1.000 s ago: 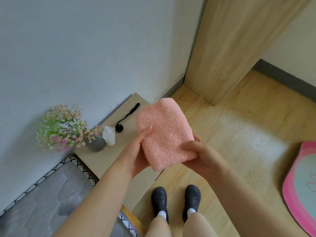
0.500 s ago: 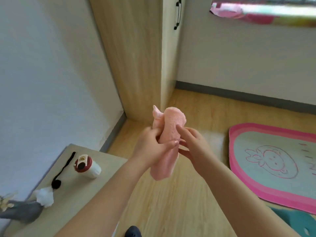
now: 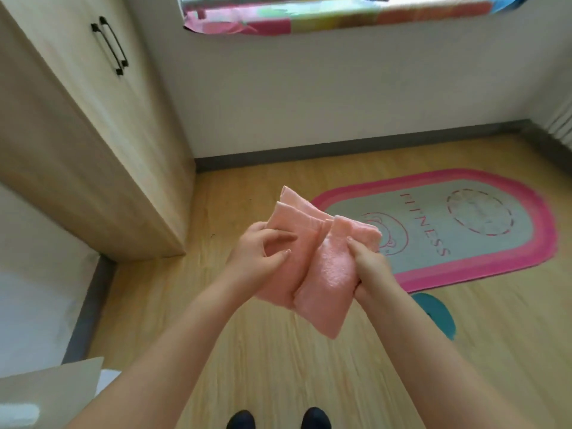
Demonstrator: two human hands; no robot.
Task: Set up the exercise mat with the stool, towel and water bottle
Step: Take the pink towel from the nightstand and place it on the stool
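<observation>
I hold the folded pink towel [image 3: 322, 274] in front of me above the wooden floor [image 3: 278, 366], both hands clamped on it. My left hand [image 3: 260, 258] grips its left side, thumb and fingers curled over the cloth. My right hand [image 3: 368, 270] pinches the right fold, thumb on top and fingers hidden behind. The two hands are close together, with only the towel between them. The towel hangs in two thick folds, its lower corner drooping toward 6 o'clock.

At 2 o'clock from the towel, the exercise mat [image 3: 526, 243] lies flat on the floor, grey with a pink border and the word FITNESS printed on it. Just beside its near edge, at 4 o'clock from the towel, a teal object [image 3: 439, 317] shows partly behind my right forearm; I cannot tell what it is. A wooden wardrobe [image 3: 77, 150] with black handles stands at 10 o'clock. The tips of my dark shoes [image 3: 278, 419] show at 6 o'clock.
</observation>
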